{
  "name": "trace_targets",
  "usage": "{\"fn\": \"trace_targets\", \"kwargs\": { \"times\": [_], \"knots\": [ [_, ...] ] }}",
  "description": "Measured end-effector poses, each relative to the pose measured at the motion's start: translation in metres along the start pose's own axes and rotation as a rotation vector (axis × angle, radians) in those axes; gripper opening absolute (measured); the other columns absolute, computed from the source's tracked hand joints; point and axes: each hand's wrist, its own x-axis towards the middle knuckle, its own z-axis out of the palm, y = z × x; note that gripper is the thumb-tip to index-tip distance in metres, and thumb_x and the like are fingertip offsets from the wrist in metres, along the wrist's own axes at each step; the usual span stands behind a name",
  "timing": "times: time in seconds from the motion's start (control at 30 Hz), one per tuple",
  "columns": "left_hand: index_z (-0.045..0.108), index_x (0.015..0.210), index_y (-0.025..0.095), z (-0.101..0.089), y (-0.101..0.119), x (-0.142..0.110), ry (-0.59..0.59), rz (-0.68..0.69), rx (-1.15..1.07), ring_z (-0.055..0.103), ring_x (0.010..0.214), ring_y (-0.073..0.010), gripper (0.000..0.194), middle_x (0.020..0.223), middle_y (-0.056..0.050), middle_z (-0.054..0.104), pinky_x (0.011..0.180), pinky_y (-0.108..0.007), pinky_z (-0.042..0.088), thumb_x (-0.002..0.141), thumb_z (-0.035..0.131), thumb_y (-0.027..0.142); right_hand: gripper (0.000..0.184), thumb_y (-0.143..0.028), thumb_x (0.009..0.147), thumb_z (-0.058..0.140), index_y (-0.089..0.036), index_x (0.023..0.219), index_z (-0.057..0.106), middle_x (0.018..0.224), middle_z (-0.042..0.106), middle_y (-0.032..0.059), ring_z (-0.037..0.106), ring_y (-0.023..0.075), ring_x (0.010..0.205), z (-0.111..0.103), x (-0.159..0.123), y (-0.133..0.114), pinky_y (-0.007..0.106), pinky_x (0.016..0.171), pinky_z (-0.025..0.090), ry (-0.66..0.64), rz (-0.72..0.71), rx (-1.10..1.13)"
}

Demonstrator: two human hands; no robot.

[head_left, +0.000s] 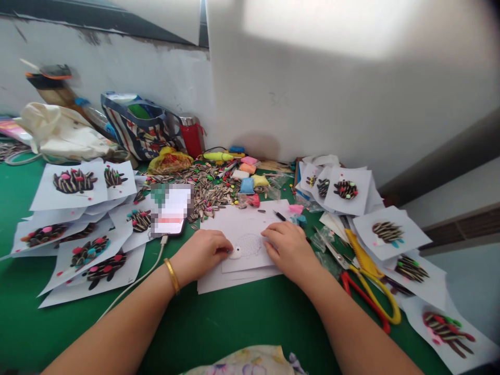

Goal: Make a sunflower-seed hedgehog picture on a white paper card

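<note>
Green desk point(234, 317) runs open toward the near edge. Between the separated hands sits the drawing point(250, 246): left hand point(207, 252) bunched at its white face point(236, 254), grip unclear; right hand point(288, 247) loosely spread on its right side.

Glare brightens the upper white panel point(308, 94); a soft rounded shadow point(258, 143) lies near its foot. Around my left hand point(205, 251) and right hand point(289, 251), illumination is even, fine detail soft. Wide-angle distortion stretches the margins; the upper-right corner darkens; pixelation masks the phone point(172, 209).
</note>
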Motion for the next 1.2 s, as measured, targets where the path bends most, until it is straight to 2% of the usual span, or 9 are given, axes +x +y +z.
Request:
{"fn": "trace_targets", "kwargs": {
  "times": [0.17, 0.47, 0.63, 0.77, 1.2],
  "knots": [
    [0.074, 0.081, 0.023, -0.001, 0.001, 0.000, -0.022, -0.029, 0.033, 0.066, 0.076, -0.0181, 0.013, 0.082, -0.003, 0.072, 0.074, -0.029, 0.046, 0.079, 0.063, 0.016, 0.020, -0.021, 0.088, 0.057, -0.023, 0.103, 0.069, 0.110, 0.068, 0.0056, 0.056, 0.0240, 0.104, 0.000, 0.000, 0.000, 0.039, 0.091, 0.036, -0.014, 0.012, 0.003],
    [0.075, 0.080, 0.024, 0.003, -0.002, 0.000, 0.012, 0.022, 0.015, 0.065, 0.076, -0.0181, 0.011, 0.081, -0.003, 0.071, 0.076, -0.030, 0.046, 0.082, 0.064, 0.023, 0.028, -0.014, 0.088, 0.052, -0.023, 0.110, 0.067, 0.114, 0.070, 0.0049, 0.060, 0.0209, 0.107, 0.004, 0.000, 0.005, 0.036, 0.094, 0.037, -0.040, -0.031, 0.006],
    [0.075, 0.083, 0.024, 0.004, -0.004, 0.001, 0.061, 0.016, 0.022, 0.066, 0.077, -0.0185, 0.012, 0.083, -0.003, 0.072, 0.078, -0.031, 0.046, 0.083, 0.063, 0.024, 0.033, -0.014, 0.086, 0.053, -0.024, 0.115, 0.064, 0.125, 0.066, 0.0043, 0.058, 0.0231, 0.111, 0.004, -0.003, 0.003, 0.041, 0.097, 0.035, -0.114, -0.031, -0.036],
    [0.075, 0.087, 0.023, 0.004, -0.005, 0.002, 0.079, 0.012, 0.055, 0.066, 0.081, -0.0190, 0.014, 0.087, -0.004, 0.073, 0.080, -0.032, 0.047, 0.085, 0.061, 0.023, 0.037, -0.019, 0.085, 0.054, -0.023, 0.122, 0.061, 0.134, 0.060, 0.0075, 0.054, 0.0274, 0.116, 0.005, -0.004, 0.003, 0.045, 0.096, 0.035, -0.138, -0.040, -0.099],
    [0.076, 0.084, 0.023, 0.008, -0.008, 0.004, 0.049, -0.009, 0.066, 0.063, 0.081, -0.0184, 0.009, 0.085, -0.003, 0.070, 0.078, -0.030, 0.046, 0.082, 0.067, 0.024, 0.039, -0.023, 0.087, 0.053, -0.021, 0.127, 0.057, 0.137, 0.056, 0.0083, 0.051, 0.0282, 0.117, 0.007, -0.004, 0.002, 0.046, 0.097, 0.035, -0.171, -0.025, -0.149]
  ]
}}
